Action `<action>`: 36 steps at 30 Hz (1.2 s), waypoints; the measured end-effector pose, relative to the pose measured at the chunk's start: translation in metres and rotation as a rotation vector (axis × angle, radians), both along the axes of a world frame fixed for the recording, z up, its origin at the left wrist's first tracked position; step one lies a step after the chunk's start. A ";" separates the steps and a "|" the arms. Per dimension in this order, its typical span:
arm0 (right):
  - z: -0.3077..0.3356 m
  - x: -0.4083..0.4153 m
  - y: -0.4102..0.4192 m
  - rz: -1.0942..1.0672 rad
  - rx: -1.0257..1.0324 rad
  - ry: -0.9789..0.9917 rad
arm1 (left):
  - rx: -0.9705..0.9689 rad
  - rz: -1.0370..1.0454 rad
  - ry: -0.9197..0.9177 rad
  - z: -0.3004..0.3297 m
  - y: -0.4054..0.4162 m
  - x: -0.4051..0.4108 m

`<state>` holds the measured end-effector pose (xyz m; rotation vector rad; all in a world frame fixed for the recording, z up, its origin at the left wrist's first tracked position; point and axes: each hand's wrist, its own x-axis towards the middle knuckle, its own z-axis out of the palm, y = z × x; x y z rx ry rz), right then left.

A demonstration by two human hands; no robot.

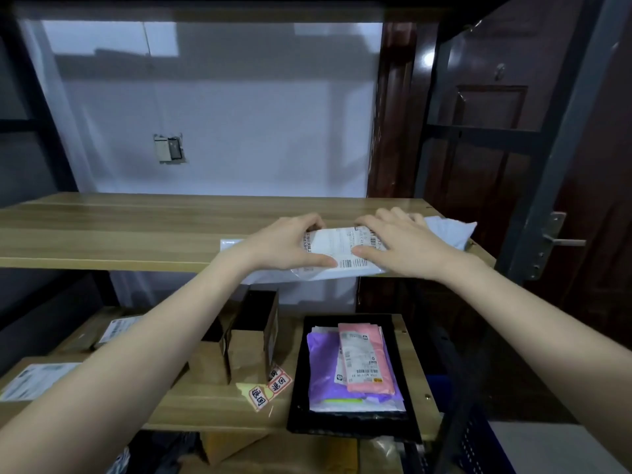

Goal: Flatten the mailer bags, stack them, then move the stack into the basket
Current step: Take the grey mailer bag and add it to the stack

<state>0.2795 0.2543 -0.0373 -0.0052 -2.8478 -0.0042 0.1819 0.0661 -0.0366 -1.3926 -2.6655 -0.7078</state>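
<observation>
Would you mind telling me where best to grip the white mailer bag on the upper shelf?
Probably by its two short ends, from the front: the white mailer bag lies flat and long, overhanging the shelf edge, where left hand and right hand rest.

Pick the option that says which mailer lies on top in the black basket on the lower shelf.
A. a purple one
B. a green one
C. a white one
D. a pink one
D: in the black basket, the pink mailer with a shipping label lies over the purple mailer.
</observation>
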 end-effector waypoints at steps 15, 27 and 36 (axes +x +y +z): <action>-0.008 0.053 -0.053 0.230 -0.064 -0.218 | -0.409 -0.189 -0.251 -0.004 -0.028 0.045; -0.123 0.029 -0.027 0.090 -0.665 -0.239 | -0.083 -0.103 -0.151 -0.093 -0.030 0.006; -0.193 0.011 0.002 -0.146 -1.359 -0.007 | 0.204 0.248 -0.759 -0.188 0.019 0.015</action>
